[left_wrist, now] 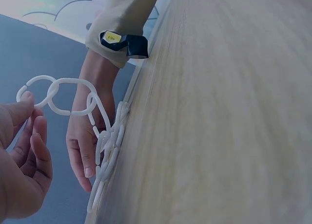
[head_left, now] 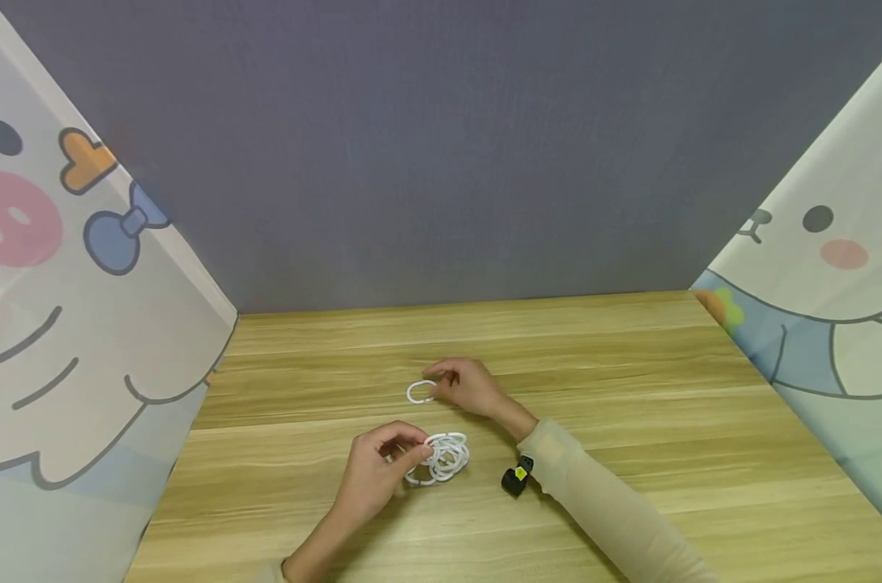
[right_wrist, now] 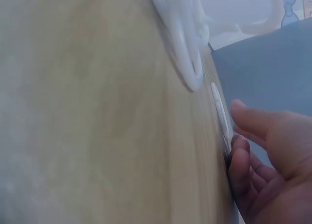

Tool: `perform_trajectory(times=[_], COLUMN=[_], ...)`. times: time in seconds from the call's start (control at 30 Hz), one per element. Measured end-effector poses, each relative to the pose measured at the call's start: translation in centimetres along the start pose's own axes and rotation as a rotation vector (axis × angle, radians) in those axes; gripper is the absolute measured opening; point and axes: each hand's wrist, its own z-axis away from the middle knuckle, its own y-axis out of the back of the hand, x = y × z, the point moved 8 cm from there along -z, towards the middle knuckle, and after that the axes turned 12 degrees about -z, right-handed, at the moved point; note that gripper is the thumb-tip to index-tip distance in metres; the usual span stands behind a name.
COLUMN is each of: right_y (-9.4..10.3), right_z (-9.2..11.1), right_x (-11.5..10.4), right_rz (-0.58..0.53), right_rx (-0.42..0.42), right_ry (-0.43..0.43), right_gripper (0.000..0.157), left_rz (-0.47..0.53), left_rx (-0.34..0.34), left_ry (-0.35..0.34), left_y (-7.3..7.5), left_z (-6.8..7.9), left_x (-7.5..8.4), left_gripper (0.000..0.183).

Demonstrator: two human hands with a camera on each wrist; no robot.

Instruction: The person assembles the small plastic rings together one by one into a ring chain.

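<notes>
My left hand [head_left: 378,470] pinches a white plastic ring, the end of a linked chain of white rings [head_left: 451,457], between thumb and fingers. In the left wrist view the first links hang from the left hand [left_wrist: 24,160], and the rest of the chain [left_wrist: 109,153] lies bunched on the table. Beyond the bunch, a single white oval ring [head_left: 411,395] lies flat on the wood. My right hand [head_left: 470,389] is at its right end. The right wrist view shows the fingertips at the loose ring [right_wrist: 220,112], with the thumb held apart.
The wood-grain table [head_left: 302,356] ends against a grey upright panel [head_left: 441,162]. Cartoon-printed sheets [head_left: 47,324] stand on both sides. A black wrist device [head_left: 515,479] sits at the right sleeve's cuff.
</notes>
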Motion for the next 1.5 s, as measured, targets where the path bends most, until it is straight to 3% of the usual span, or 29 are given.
perform_trajectory(times=[0.27,0.57,0.87,1.0,1.2,1.5], right_y=[-0.4,0.3,1.0,0.9,1.2,2.3], right_z=[-0.2,0.2,1.3,1.9,2.9,4.3], right_x=[-0.2,0.3,0.9,0.9,0.7,-1.4], right_rz=[0.097,0.033,-0.146,-0.261,-0.415,-0.471], right_rx=[-0.017,0.023,0.038,0.034,0.099,0.126], right_ry=[0.006,-0.047,-0.095,-0.155,-0.258,-0.262], right_gripper=[0.028,0.029,0.016,0.01,0.011,0.02], left_rz=[-0.004,0.01,0.017,0.016,0.016,0.012], left_rx=[-0.009,0.003,0.011,0.01,0.0,-0.018], left_ry=[0.024,-0.018,0.001,0.013,0.028,0.051], left_y=[0.0,0.0,0.0,0.0,0.0,0.0], left_z=[0.0,0.0,0.0,0.0,0.0,-0.1], left_x=[-0.2,0.1,0.0,-0.1,-0.3,-0.5], left_gripper=[0.011,0.008,0.01,0.01,0.01,0.011])
